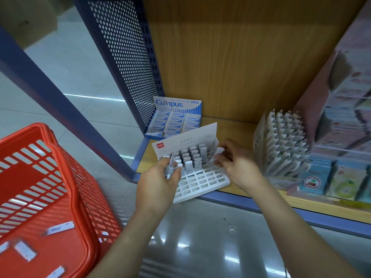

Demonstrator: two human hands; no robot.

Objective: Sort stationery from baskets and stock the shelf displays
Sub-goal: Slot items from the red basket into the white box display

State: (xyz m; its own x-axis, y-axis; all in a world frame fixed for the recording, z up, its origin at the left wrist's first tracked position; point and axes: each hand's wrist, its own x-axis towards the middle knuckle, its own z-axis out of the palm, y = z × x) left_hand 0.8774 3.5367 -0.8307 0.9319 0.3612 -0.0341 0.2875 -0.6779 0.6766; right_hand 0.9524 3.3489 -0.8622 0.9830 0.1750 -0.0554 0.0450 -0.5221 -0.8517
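While both hands are apart over the display tray, things lie thus:
Basket: red plastic basket (94, 199) with slotted walls, at 8 o'clock of the tray; loose packs (58, 228) lie flat inside.
Upright: blue perforated metal panel (124, 63) at 11 o'clock, closing the shelf's left end.
Eraser box: blue-and-white Campus carton (176, 119) at 12 o'clock, just behind the tray's raised card flap.
Left hand: left hand (160, 181) grips a bunch of small white packs (170, 167) over the tray's left edge.
Tray: white plastic grid tray (208, 180) on the wooden shelf (236, 129), overhanging its front; packs stand upright in the back rows.
Right hand: right hand (234, 161) pinches a single pack (220, 150) at 2 o'clock.
Pen stand: tiered pen stand (285, 141) at 3 o'clock, close beside the right hand.
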